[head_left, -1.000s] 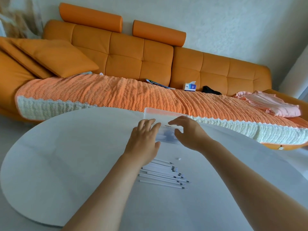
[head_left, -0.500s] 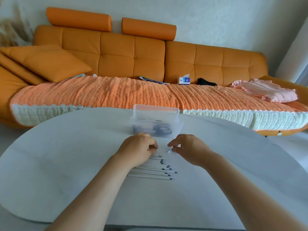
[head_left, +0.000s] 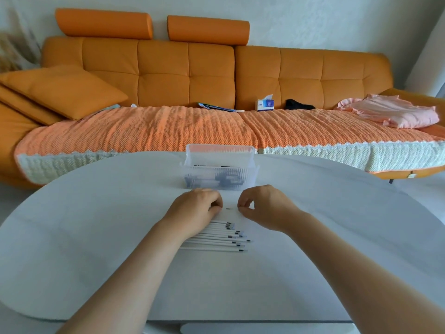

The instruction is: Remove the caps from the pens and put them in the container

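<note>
A clear ribbed plastic container (head_left: pixel 249 175) stands on the white table (head_left: pixel 96 225), with dark pieces showing through its wall. Just in front of it, my left hand (head_left: pixel 195 208) is closed around a white pen whose black tip (head_left: pixel 227 209) pokes out to the right. My right hand (head_left: pixel 267 206) is a short gap to the right of that tip, thumb and forefinger pinched together on a small clear cap that I can barely make out. Several white pens (head_left: pixel 216 238) lie side by side under my left wrist, tips pointing right.
An orange sofa (head_left: pixel 168 75) with an orange knitted cover runs behind the table. On it are cushions, a tissue box (head_left: pixel 265 104), a dark item and folded pink cloth (head_left: pixel 395 112). The table's near edge (head_left: pixel 240 321) is at the bottom.
Both hands came back from the container to just in front of it. They have since drawn slightly apart, and the pen's black tip now shows between them.
</note>
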A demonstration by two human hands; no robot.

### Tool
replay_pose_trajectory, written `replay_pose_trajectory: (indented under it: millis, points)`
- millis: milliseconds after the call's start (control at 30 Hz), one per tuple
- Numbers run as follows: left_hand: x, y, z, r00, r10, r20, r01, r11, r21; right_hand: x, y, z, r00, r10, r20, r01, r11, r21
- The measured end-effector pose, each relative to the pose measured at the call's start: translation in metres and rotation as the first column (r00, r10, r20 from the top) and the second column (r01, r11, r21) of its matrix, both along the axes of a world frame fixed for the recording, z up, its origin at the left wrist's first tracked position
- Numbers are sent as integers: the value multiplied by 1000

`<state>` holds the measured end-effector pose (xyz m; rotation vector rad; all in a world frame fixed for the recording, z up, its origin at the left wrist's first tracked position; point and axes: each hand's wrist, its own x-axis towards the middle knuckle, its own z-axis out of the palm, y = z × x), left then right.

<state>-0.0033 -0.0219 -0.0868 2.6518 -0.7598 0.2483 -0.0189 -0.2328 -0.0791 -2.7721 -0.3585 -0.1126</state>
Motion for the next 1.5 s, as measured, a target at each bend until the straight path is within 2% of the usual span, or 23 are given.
replay_pose_trajectory:
  millis: [133, 467, 1100, 1500]
  points:
    - [-1, 0, 0, 1000, 10, -3, -10, 1000, -28, -1, 0, 1, 1000, -18, -25, 22, 985, 174]
    - [3, 3, -4, 997, -25, -76, 16, 993, -119, 0, 12, 1, 990, -73, -123, 119, 901, 418]
    - [0, 8, 0, 994, -37, -104, 18, 984, -180, -3, 20, 0, 992, -77, -104, 116, 887, 447]
    - [-8, 1, -10, 994, -83, -73, 70, 984, -164, -13, 19, 0, 982, -34, -184, 81, 963, 258]
